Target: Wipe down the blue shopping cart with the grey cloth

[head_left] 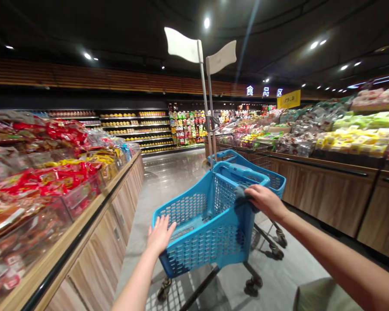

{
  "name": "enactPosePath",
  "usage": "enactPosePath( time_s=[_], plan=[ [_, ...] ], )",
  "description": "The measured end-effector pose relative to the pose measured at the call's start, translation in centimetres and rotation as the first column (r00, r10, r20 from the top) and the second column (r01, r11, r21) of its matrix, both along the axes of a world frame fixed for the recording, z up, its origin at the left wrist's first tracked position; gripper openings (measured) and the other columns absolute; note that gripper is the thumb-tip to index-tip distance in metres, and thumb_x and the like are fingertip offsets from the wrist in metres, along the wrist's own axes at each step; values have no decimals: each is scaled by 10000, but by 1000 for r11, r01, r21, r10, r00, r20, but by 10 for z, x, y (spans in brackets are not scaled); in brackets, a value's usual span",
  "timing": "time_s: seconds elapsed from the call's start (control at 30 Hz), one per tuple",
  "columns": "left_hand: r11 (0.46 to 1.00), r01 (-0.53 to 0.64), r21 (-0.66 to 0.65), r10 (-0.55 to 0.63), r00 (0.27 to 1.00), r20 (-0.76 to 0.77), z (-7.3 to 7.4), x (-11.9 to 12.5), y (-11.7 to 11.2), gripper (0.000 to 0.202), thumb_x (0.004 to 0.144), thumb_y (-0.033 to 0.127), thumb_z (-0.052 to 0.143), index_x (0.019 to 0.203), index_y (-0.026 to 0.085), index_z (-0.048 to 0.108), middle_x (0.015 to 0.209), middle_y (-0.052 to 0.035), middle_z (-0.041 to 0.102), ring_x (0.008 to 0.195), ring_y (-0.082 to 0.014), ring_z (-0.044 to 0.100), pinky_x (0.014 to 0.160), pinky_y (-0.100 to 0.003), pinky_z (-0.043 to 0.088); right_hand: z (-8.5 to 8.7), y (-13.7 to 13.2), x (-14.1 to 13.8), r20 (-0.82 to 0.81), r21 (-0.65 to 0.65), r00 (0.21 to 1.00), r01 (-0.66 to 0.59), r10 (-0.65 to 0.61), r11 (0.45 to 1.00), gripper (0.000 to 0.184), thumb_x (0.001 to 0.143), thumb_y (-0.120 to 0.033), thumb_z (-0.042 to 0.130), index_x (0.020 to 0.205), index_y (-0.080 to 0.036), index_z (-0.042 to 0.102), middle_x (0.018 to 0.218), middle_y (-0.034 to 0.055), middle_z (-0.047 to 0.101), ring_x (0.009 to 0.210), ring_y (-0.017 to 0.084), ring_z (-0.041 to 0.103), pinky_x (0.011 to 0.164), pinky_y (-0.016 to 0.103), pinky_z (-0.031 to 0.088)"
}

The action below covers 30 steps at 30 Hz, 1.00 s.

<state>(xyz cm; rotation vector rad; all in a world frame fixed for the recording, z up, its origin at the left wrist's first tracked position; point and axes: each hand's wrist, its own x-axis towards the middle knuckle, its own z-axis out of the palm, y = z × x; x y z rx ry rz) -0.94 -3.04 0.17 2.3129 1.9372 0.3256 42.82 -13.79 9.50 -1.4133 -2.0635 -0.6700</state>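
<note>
A blue plastic shopping cart (207,244) with perforated walls stands in front of me on dark legs with casters. My left hand (160,235) rests at its near left end, fingers spread and stretched over the rim. At the raised right corner of the same cart, my right hand (267,202) is closed on a dark grey cloth (242,198), which is bunched against the rim. Just behind is a second blue shopping cart (275,181), partly hidden by the first. Two tall poles with white flag-shaped plates (184,45) rise by the carts.
To the left runs a wood-fronted counter (100,246) with bins of red and yellow packages. Another wood-fronted display (327,185), piled with wrapped goods, borders the right. A wire cart (246,147) stands behind the blue carts. Stocked shelves (136,129) line the back wall, beyond a grey floor.
</note>
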Motion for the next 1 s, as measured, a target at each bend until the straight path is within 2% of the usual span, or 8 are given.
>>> enactPosePath(
  time_s=[0.17, 0.33, 0.43, 0.57, 0.67, 0.77, 0.87, 1.0],
  plan=[
    [1000, -13, 2, 12, 1000, 17, 1, 7, -2, 719, 943, 585, 197, 1508, 149, 282, 1583, -108, 233, 1473, -287, 152, 1147, -572, 195, 31, 1, 37, -109, 122, 991, 93, -80, 988, 500, 858, -443, 594, 1301, -216, 545, 1183, 132, 578, 1104, 281, 553, 959, 438, 463],
    [1000, -8, -9, 8, 1000, 23, 4, 16, -4, 719, 942, 586, 196, 1510, 153, 279, 1586, -98, 229, 1475, -282, 146, 1152, -569, 186, -9, 21, 21, -26, 38, 996, 90, -89, 995, 428, 883, -458, 544, 1224, -203, 592, 1221, 134, 591, 1240, 319, 484, 1063, 583, 313],
    [1000, -4, -12, 4, 1000, 19, 4, 22, -3, 729, 938, 600, 191, 1511, 157, 279, 1585, -100, 229, 1477, -283, 140, 1154, -577, 164, -32, 28, -12, -93, 61, 986, 142, -136, 988, 358, 897, -406, 533, 1172, -188, 606, 1159, 122, 625, 1162, 287, 536, 1091, 559, 275],
    [1000, -12, -19, 12, 1000, 15, 4, 27, -4, 737, 936, 607, 179, 1508, 155, 287, 1583, -105, 237, 1477, -281, 141, 1155, -578, 154, -56, 28, -91, -69, -35, 998, -1, -2, 999, 292, 881, -384, 574, 1119, -220, 619, 1040, 72, 660, 997, 229, 594, 1101, 469, 297],
    [1000, -10, -9, 10, 1000, 19, 4, 26, -3, 731, 938, 601, 183, 1505, 154, 294, 1582, -102, 246, 1477, -282, 143, 1157, -572, 152, -75, 27, -152, -119, -63, 993, 3, -10, 998, 272, 895, -404, 567, 1111, -244, 609, 1004, 70, 647, 975, 237, 587, 1091, 485, 300],
    [1000, 5, 0, -5, 1000, 19, 2, 19, 0, 720, 941, 589, 192, 1501, 151, 304, 1581, -104, 250, 1475, -289, 148, 1153, -567, 173, -81, 28, -179, -93, -78, 995, 17, -24, 997, 244, 905, -421, 566, 1076, -251, 606, 962, 67, 639, 943, 248, 585, 1096, 547, 258],
    [1000, -6, -10, 6, 1000, 13, 0, 8, 4, 716, 942, 574, 203, 1504, 140, 296, 1582, -108, 245, 1475, -301, 141, 1149, -574, 181, -68, 30, -159, 56, -102, 998, -30, 36, 994, 220, 891, -431, 592, 998, -241, 618, 860, 35, 635, 842, 224, 600, 1124, 572, 190],
    [1000, -29, -3, 29, 999, 20, -2, -3, 5, 715, 942, 568, 199, 1508, 140, 283, 1587, -102, 231, 1476, -298, 132, 1151, -575, 170, -40, 28, -88, 145, -29, 989, 40, -35, 999, 175, 911, -378, 564, 969, -225, 626, 918, 51, 662, 944, 236, 611, 1135, 569, 183]
  ],
)
